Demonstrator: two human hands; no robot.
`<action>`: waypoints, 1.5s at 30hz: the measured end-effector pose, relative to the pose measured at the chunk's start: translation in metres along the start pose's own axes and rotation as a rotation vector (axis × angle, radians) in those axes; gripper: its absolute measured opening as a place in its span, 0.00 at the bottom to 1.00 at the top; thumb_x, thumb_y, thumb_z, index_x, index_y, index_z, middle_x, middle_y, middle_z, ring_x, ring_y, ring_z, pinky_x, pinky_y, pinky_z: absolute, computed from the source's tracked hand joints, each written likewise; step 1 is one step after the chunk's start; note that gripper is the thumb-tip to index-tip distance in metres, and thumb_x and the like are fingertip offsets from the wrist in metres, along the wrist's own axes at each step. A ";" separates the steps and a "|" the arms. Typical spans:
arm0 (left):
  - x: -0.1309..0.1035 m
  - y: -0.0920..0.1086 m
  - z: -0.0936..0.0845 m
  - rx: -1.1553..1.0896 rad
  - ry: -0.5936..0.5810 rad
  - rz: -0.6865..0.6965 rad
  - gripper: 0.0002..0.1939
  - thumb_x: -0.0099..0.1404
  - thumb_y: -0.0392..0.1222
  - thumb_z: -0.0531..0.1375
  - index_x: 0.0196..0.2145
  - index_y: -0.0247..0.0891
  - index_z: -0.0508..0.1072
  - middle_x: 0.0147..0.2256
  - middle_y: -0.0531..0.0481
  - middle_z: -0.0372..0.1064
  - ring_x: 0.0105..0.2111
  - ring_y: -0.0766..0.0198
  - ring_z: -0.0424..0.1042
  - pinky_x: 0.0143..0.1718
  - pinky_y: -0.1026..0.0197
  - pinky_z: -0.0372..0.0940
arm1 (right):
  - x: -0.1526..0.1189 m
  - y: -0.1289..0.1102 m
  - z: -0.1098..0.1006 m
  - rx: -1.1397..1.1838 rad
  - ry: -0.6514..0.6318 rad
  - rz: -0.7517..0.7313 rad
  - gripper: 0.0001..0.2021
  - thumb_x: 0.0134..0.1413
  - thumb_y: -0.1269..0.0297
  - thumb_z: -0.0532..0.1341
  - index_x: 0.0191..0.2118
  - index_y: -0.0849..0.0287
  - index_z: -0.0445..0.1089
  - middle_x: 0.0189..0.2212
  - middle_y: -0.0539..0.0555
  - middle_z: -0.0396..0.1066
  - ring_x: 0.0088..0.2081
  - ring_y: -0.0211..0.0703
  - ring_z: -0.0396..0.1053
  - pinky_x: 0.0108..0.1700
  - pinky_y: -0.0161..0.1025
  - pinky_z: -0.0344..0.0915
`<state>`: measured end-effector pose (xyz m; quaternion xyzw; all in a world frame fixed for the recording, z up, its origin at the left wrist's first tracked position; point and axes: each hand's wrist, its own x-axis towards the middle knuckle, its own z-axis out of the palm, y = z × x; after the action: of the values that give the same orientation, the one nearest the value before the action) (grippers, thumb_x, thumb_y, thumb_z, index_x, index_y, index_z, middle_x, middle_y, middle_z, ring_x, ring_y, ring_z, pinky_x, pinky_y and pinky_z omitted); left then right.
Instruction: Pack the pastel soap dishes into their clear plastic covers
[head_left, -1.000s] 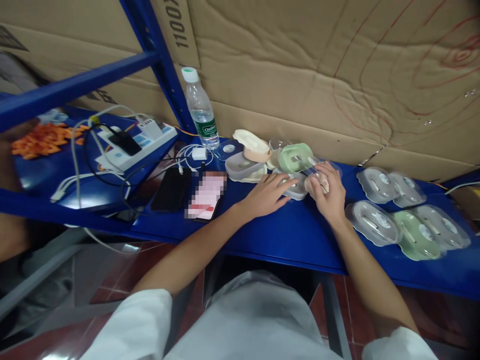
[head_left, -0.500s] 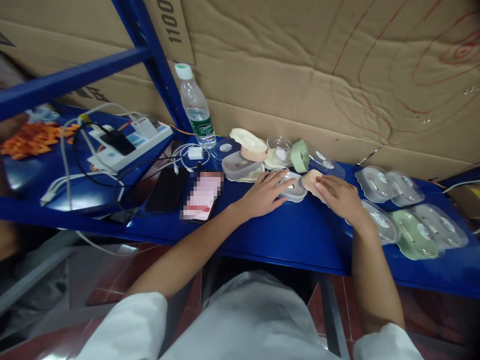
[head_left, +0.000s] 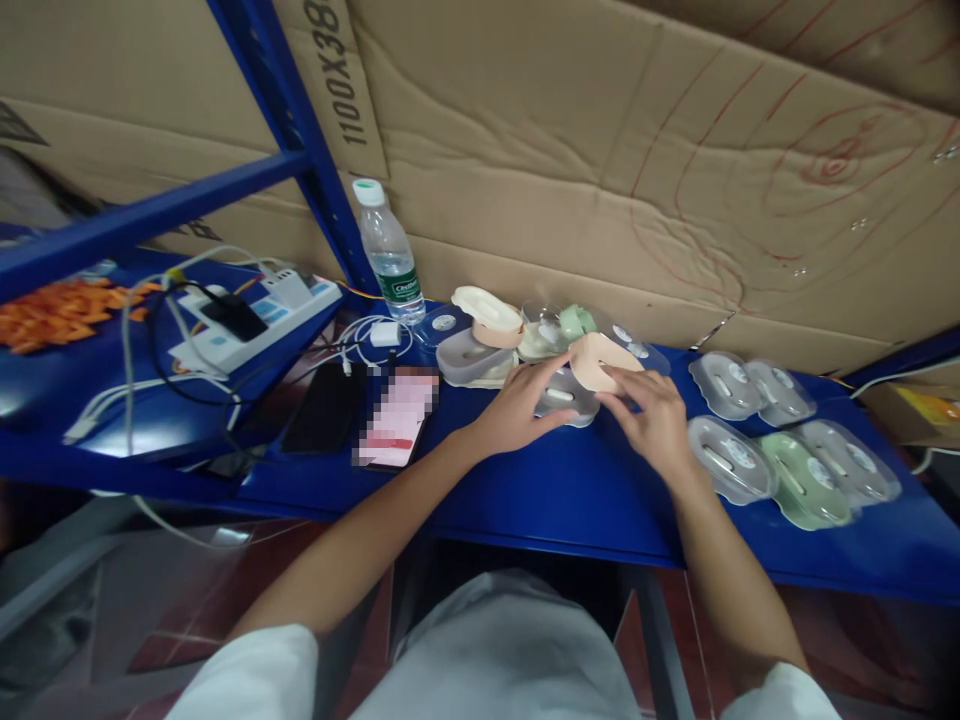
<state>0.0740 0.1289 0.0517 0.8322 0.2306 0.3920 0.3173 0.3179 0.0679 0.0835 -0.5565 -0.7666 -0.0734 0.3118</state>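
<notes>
My right hand holds a peach oval dish, tilted up off the table, with thumb and fingers on its right side. My left hand has its fingers stretched out, their tips at the dish's left edge; its thumb is apart, by a grey dish. That grey dish lies under both hands, with a pale bar at its middle. Just behind are a green piece and a clear lid with a sticker. A cream dish rests on other dishes to the left, above a grey one.
Several lidded dishes stand at the right of the blue table. A water bottle, a lit phone, a dark phone and a power strip are on the left. Cardboard backs the table.
My right hand has lifted the peach dish and brought it left, over the grey dish. My left fingers have moved from the grey dish to the peach dish's edge. The view has shifted slightly.
</notes>
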 end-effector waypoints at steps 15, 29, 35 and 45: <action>0.017 0.000 -0.028 -0.693 0.345 -0.329 0.45 0.74 0.41 0.62 0.77 0.57 0.40 0.73 0.40 0.57 0.66 0.49 0.70 0.59 0.40 0.76 | 0.107 -0.053 -0.001 0.466 -0.295 -0.164 0.14 0.72 0.47 0.59 0.45 0.52 0.71 0.44 0.53 0.81 0.44 0.49 0.79 0.48 0.44 0.72; 0.066 -0.050 -0.102 0.031 0.440 -0.394 0.51 0.64 0.60 0.70 0.76 0.42 0.54 0.67 0.34 0.67 0.63 0.42 0.71 0.64 0.37 0.67 | 0.144 0.001 0.034 0.092 0.062 -0.040 0.14 0.75 0.55 0.53 0.48 0.52 0.75 0.52 0.58 0.80 0.59 0.55 0.71 0.64 0.58 0.55; 0.062 -0.046 -0.103 0.575 0.198 -0.487 0.49 0.67 0.65 0.62 0.76 0.38 0.53 0.73 0.26 0.52 0.73 0.25 0.51 0.67 0.22 0.49 | 0.141 0.024 0.042 0.083 -0.046 -0.082 0.16 0.72 0.60 0.55 0.55 0.52 0.77 0.59 0.57 0.77 0.65 0.58 0.67 0.66 0.62 0.53; 0.028 -0.014 -0.051 0.670 0.242 -0.219 0.34 0.74 0.52 0.59 0.73 0.42 0.60 0.73 0.31 0.53 0.72 0.39 0.55 0.70 0.32 0.50 | 0.055 0.108 -0.061 -0.154 -0.313 0.264 0.23 0.67 0.50 0.60 0.60 0.54 0.76 0.57 0.63 0.79 0.56 0.65 0.77 0.58 0.60 0.71</action>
<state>0.0474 0.1743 0.0810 0.8079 0.4698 0.3538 0.0378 0.4289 0.1239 0.1373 -0.6789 -0.7181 -0.0029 0.1527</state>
